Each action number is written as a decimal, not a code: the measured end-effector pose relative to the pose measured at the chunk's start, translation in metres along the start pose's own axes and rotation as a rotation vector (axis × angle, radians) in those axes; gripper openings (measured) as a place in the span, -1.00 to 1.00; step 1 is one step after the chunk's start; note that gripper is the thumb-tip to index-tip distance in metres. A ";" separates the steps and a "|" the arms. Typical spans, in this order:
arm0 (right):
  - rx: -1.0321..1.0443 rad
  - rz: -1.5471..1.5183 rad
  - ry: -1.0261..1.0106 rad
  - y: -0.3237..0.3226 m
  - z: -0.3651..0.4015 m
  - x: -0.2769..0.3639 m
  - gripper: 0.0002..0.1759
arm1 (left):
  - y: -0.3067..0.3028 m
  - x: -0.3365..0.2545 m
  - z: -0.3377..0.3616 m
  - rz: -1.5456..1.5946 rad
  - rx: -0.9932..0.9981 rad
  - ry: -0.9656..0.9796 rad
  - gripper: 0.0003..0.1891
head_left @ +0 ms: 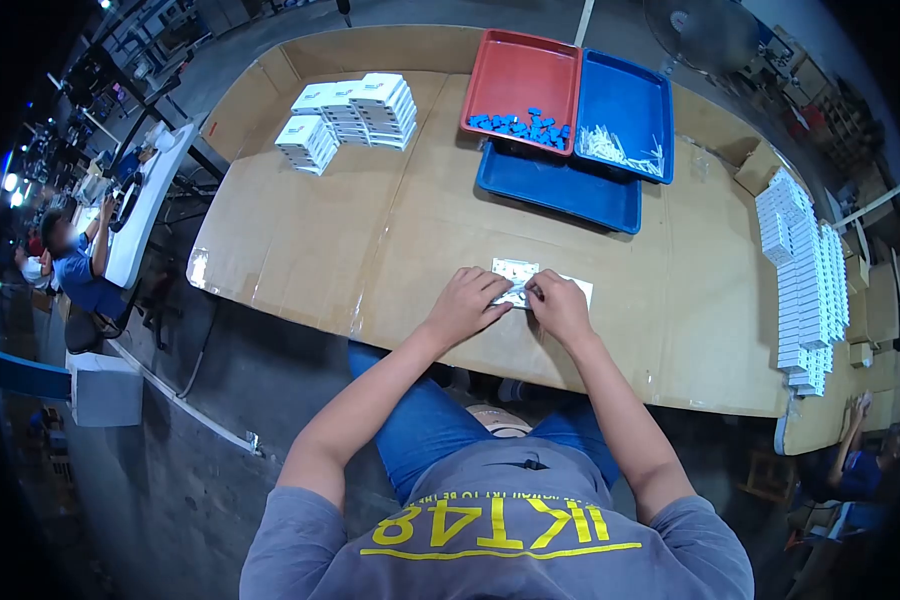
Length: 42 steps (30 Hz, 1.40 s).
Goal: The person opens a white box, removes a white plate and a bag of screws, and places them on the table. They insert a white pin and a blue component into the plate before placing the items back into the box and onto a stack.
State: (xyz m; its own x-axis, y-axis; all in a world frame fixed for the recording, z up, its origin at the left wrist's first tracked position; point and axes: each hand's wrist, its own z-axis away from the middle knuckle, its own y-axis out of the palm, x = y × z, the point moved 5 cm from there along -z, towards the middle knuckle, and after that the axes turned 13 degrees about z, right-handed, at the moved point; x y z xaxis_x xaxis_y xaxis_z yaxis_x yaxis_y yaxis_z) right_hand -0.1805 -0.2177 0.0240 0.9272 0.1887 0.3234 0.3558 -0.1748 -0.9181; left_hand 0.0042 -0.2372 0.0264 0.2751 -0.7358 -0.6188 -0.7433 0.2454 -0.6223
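Cardboard covers our desk (300,240); at its near middle, our left hand (467,300) and right hand (560,305) both pinch the small flat white packet (515,268) in a closed fingertip grip. We'd keep it flat, pressing evenly.

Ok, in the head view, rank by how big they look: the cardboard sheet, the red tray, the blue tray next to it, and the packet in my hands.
1. Cardboard sheet.
2. Red tray and blue tray beside it: about alike, not ranked.
3. Packet, smallest, even though nearest the camera.
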 end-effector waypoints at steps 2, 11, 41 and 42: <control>0.027 0.051 0.012 -0.001 -0.003 0.001 -0.91 | 0.002 0.000 0.002 -0.015 -0.012 0.021 -0.73; 0.171 0.118 -0.003 -0.003 -0.008 0.004 -0.87 | 0.007 0.000 0.011 -0.026 -0.048 0.001 -0.74; 0.152 0.121 -0.169 -0.011 -0.010 0.006 -0.86 | 0.009 0.000 0.009 -0.064 -0.016 -0.031 -0.69; 0.150 0.141 -0.171 -0.011 -0.011 0.006 -0.86 | 0.009 -0.001 0.008 -0.062 -0.019 -0.039 -0.69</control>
State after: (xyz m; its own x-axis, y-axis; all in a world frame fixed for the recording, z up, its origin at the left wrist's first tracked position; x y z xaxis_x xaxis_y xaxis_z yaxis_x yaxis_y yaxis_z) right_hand -0.1779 -0.2255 0.0382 0.9287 0.3353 0.1586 0.1917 -0.0677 -0.9791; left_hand 0.0026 -0.2294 0.0176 0.3441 -0.7241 -0.5978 -0.7356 0.1877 -0.6508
